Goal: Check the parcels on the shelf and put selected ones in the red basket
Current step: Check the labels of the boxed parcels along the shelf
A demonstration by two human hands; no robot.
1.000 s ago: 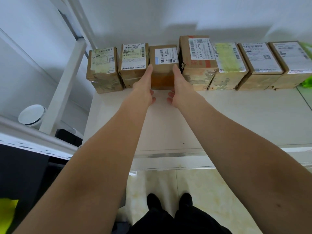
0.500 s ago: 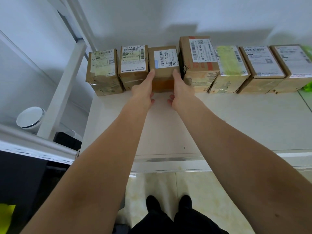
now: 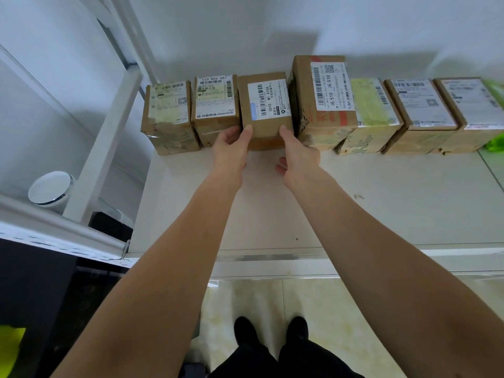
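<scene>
Partly, both hands hide the gripped parcel's lower front.

Bare forearms, black trousers and black shoes.

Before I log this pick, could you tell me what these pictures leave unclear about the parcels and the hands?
- Red basket: nowhere in the head view.
- Rightmost parcel: cut by the right edge.
- Fingers of the left hand and right hand on the third parcel: hidden behind the box's sides.
- Fine label print: too small to read.
</scene>
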